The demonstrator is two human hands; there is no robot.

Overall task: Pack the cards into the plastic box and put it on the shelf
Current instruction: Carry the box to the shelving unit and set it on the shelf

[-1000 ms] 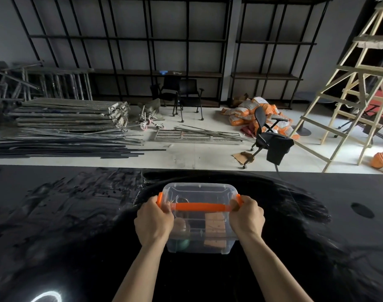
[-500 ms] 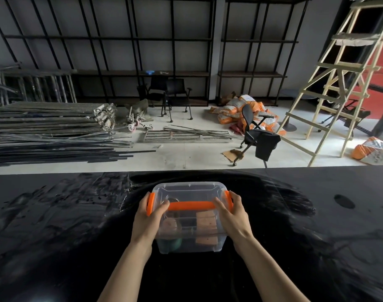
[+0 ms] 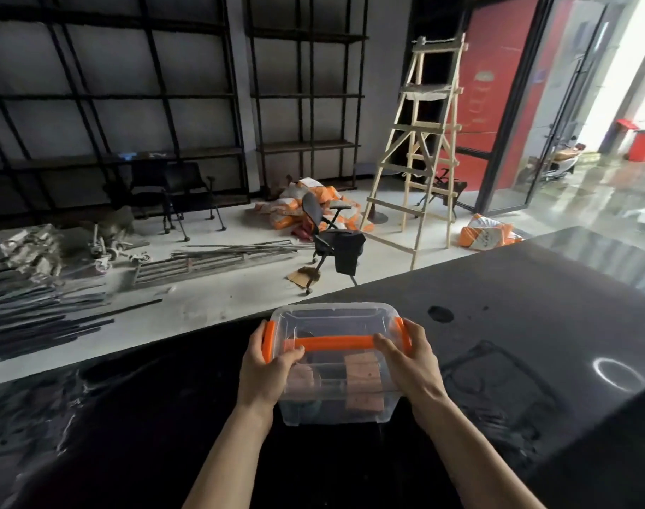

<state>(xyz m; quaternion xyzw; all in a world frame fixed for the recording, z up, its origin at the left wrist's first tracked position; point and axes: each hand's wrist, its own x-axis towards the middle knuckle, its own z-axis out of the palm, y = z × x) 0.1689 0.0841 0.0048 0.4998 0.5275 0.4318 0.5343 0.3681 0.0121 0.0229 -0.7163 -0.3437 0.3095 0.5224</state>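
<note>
A clear plastic box [image 3: 332,321] with an orange handle and orange side latches is held over the black table [image 3: 534,306], its lid on. My left hand [image 3: 266,372] grips its left side, thumb on the lid by the handle. My right hand [image 3: 412,365] grips the right side the same way. Through the lid I see a stack of brownish cards [image 3: 363,380] at the right and a round dark object at the left. Black metal shelves [image 3: 306,145] stand against the far wall.
Beyond the table's far edge lie metal bars [image 3: 38,317] on the floor, an office chair [image 3: 332,240], orange sacks [image 3: 295,203] and a wooden ladder [image 3: 423,141]. A glass door [image 3: 534,104] is at the right.
My view has swung to the right, bringing the ladder and doorway toward the centre. Both hands have kept their grip on the box, which looks lifted and turned with me.
</note>
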